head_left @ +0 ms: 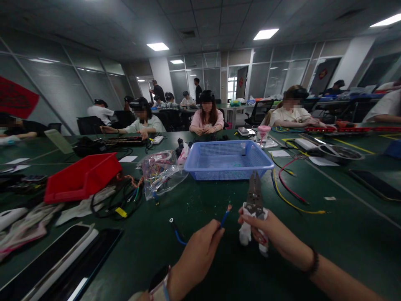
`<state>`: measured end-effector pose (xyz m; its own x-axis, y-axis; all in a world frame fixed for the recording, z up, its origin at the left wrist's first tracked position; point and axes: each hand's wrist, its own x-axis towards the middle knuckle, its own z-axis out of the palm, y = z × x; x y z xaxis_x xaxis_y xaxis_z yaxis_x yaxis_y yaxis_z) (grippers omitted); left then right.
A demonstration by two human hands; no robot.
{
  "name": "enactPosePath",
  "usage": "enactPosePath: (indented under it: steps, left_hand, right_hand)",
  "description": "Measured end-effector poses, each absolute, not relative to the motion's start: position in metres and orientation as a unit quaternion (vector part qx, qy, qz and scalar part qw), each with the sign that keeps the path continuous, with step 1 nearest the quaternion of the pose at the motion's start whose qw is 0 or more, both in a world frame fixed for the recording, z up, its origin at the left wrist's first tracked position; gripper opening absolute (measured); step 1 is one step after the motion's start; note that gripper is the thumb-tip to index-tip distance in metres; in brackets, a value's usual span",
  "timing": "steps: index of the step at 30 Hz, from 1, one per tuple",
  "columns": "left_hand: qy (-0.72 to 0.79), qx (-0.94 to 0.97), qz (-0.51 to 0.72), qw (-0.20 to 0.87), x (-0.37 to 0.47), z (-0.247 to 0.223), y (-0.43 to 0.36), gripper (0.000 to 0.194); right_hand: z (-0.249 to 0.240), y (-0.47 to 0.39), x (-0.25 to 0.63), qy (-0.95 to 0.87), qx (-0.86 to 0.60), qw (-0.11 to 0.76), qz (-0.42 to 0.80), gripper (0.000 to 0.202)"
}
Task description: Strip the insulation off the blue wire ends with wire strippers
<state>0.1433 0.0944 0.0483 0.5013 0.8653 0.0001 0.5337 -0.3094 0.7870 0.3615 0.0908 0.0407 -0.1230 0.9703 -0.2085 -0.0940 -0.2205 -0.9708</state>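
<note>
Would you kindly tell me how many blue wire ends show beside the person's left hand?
2: a bare copper end near the pliers in the right hand, and a ring-terminal end on the other side of the left hand, which may hide more.

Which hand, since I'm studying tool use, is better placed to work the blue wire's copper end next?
Probably the right hand: it holds wire strippers near the copper end; the left hand grips the blue wire.

Dark beaded bracelet (314, 261) right, pale wristband (164, 288) left
</note>
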Motion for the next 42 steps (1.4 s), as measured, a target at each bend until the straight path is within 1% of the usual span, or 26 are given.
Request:
enactPosePath:
  steps: [4,8,11,15,19,23,27,33,42]
  left_hand:
    - [0.469,0.771,0.224,0.367,0.139,0.052,0.101,0.03]
    - [0.486,0.763,0.241,0.352,0.135,0.059,0.103,0.034]
    - [0.486,0.747,0.251,0.378,0.134,0.06,0.105,0.036]
    - [0.474,0.701,0.251,0.47,0.136,0.055,0.11,0.039]
    - [0.461,0.673,0.231,0.53,0.137,0.046,0.116,0.041]
    - [0.446,0.654,0.226,0.568,0.137,0.038,0.119,0.047]
    - [0.439,0.648,0.221,0.582,0.138,0.039,0.116,0.048]
    - [0.428,0.655,0.213,0.586,0.139,0.04,0.115,0.047]
    - [0.425,0.665,0.199,0.581,0.14,0.037,0.114,0.04]
  right_hand:
    - [0.049,0.097,0.38,-0.507,-0.549,0.416,0.519,0.047]
    - [0.051,0.097,0.384,-0.555,-0.581,0.378,0.46,0.044]
    - [0.051,0.096,0.38,-0.552,-0.576,0.384,0.465,0.042]
    - [0.047,0.096,0.377,-0.542,-0.567,0.393,0.48,0.041]
    - [0.041,0.096,0.378,-0.547,-0.558,0.399,0.48,0.046]
    - [0.04,0.096,0.377,-0.534,-0.572,0.392,0.484,0.049]
    - [0.041,0.097,0.376,-0.526,-0.577,0.4,0.48,0.048]
    - [0.032,0.101,0.378,-0.564,-0.536,0.433,0.455,0.037]
    - [0.038,0.097,0.389,-0.562,-0.573,0.433,0.41,0.04]
